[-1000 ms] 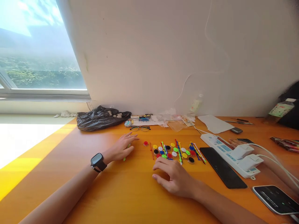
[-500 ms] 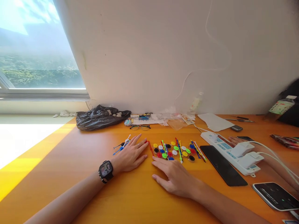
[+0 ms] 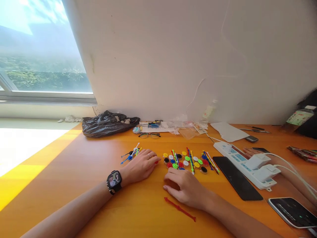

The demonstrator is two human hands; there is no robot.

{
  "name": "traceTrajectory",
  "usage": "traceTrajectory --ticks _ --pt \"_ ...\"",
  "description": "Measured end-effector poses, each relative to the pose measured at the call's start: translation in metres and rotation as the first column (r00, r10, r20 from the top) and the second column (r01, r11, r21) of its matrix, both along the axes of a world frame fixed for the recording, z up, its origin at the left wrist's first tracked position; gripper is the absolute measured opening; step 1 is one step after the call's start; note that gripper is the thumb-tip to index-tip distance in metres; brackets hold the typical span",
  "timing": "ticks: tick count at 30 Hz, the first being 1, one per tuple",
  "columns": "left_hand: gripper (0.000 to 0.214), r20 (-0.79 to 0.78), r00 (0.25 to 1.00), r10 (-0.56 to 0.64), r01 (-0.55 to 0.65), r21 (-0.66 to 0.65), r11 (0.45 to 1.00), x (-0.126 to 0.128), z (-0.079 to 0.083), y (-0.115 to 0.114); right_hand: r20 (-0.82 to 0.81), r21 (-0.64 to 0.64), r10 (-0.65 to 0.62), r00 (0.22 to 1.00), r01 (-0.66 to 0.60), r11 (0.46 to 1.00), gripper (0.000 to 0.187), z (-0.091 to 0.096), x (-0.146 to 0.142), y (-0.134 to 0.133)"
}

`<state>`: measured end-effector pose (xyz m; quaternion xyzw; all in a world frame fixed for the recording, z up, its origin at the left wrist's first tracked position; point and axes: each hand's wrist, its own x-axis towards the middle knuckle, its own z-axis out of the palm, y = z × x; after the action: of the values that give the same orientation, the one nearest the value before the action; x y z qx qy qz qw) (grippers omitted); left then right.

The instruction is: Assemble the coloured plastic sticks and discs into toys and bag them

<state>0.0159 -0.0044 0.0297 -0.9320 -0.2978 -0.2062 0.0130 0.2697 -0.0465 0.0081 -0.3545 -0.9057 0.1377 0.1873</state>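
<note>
The step in hand seems to be the taking up of the red round piece (image 3: 156, 162), over which the fingers of the left hand (image 3: 140, 166) are curled. It is best pinched by its sides between thumb and fingertip, so that its top is left uncovered, and lifted straight up rather than dragged across the counter (image 3: 119, 215). The neighbouring yellow round piece (image 3: 165, 155) should be kept clear of, as such small pieces could easily be knocked. The red arrow (image 3: 180, 209) is probably best gripped across its thin middle, with light pressure.

The red round piece is seen at the left hand's fingertips, mostly hidden; whether it is clamped or only touched cannot be told. The thumb and fingers of the right hand (image 3: 184, 186) are held apart, and nothing is seen between them. The red arrow is laid flat on the near side of the right hand, beside it and not touched, with one end near the thumb. Loose arrows (image 3: 191, 161) are spread just beyond the right hand.
</note>
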Motion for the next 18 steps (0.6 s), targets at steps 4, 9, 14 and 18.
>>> traceTrajectory --ticks 4,9,14,18 --pt "0.026 0.016 0.999 -0.042 0.042 -0.055 0.998 -0.002 -0.003 -0.001 0.021 -0.026 0.013 1.0 -0.012 1.0 0.012 0.0 0.002 0.001" --pt "0.023 0.176 0.983 -0.055 0.09 -0.196 0.976 -0.001 0.005 -0.008 0.029 -0.158 0.185 0.982 -0.179 0.971 0.026 0.006 0.007 -0.006" --pt "0.01 0.451 0.888 0.084 0.161 -0.479 0.863 0.011 0.031 -0.026 0.048 -0.171 0.203 0.978 -0.192 0.966 0.003 0.012 0.007 -0.011" --pt "0.023 0.591 0.759 0.272 0.268 -0.665 0.697 0.027 0.02 -0.036 0.008 -0.175 0.166 0.986 -0.163 0.971 0.007 0.011 0.005 -0.01"
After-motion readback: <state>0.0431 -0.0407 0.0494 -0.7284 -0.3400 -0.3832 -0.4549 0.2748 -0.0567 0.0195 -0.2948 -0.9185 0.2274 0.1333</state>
